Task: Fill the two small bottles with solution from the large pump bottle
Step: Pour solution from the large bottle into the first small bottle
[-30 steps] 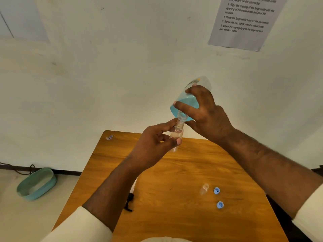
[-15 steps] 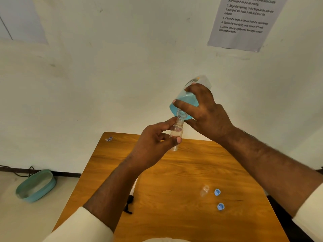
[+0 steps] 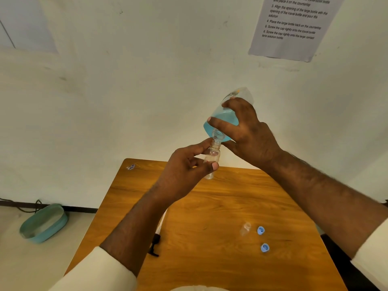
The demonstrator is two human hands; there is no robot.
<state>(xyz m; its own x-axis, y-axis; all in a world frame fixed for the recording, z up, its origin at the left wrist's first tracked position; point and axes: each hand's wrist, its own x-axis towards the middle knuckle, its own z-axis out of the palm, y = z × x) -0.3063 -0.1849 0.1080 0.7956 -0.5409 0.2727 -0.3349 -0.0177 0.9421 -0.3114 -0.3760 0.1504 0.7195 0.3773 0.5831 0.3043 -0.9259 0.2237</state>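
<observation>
My right hand point(image 3: 249, 133) grips the large clear bottle point(image 3: 222, 118), tipped neck-down, with blue solution pooled near its open mouth. The mouth sits against the opening of a small clear bottle point(image 3: 213, 156), held upright between thumb and fingers of my left hand point(image 3: 184, 175), above the far edge of the wooden table point(image 3: 220, 206). The second small clear bottle point(image 3: 245, 228) stands uncapped on the table at the right. Beside it lie two blue caps point(image 3: 261, 230) point(image 3: 265, 247). The black pump head point(image 3: 155, 242) with its white tube lies on the table, partly behind my left forearm.
A printed instruction sheet point(image 3: 294, 26) hangs on the white wall at the upper right. A teal basin point(image 3: 44, 222) sits on the floor to the left, near a dark cable. A small sticker point(image 3: 131, 166) marks the table's far left corner.
Both hands and the two bottles have stayed joined, shifting only slightly upward in view. The large bottle looks a little more tilted.
</observation>
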